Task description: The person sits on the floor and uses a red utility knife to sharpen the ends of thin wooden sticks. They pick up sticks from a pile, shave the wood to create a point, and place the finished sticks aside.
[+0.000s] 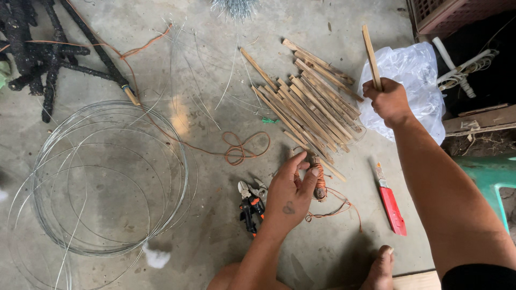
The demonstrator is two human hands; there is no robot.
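While the right hand grips one thin bamboo stick upright, the left hand pinches a short stick wound with orange cord on the concrete floor. Risk: loose cord snagging the orange-handled pliers just beside.

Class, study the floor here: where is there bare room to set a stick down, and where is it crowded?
Bare concrete lies between the wire coil and the cutters, and between the spool and the red knife. It is crowded around the stick pile, loose orange cord and left hand. The right hand holds a stick beside the plastic bag.
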